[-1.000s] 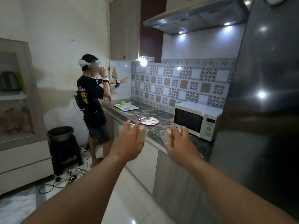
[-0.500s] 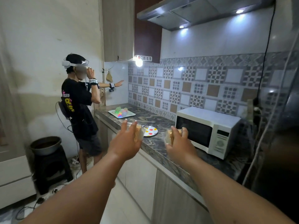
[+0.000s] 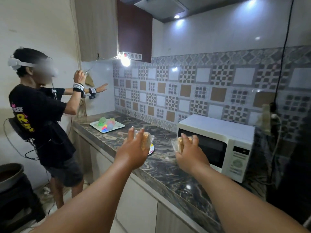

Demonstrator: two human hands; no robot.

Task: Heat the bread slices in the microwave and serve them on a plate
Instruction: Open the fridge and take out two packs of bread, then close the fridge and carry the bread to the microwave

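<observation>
My left hand (image 3: 133, 151) grips a bread slice in clear plastic wrap (image 3: 146, 141), held upright over the counter edge. My right hand (image 3: 190, 154) grips a second wrapped bread slice (image 3: 178, 143) just in front of the white microwave (image 3: 218, 140), whose dark door is closed. A white plate with coloured dots (image 3: 151, 149) lies on the dark marbled counter (image 3: 168, 167); my left hand hides most of it.
Another person wearing a headset (image 3: 42, 115) stands at the far left end of the counter with arms raised. A white tray with colourful cups (image 3: 107, 126) lies near them. A dark fridge (image 3: 292, 157) fills the right side. A basin on a black stool (image 3: 11, 182) stands at the left.
The view has come closer to the counter and turned right. Both hands, still holding the wrapped slices, are now nearer the microwave and the plate.
</observation>
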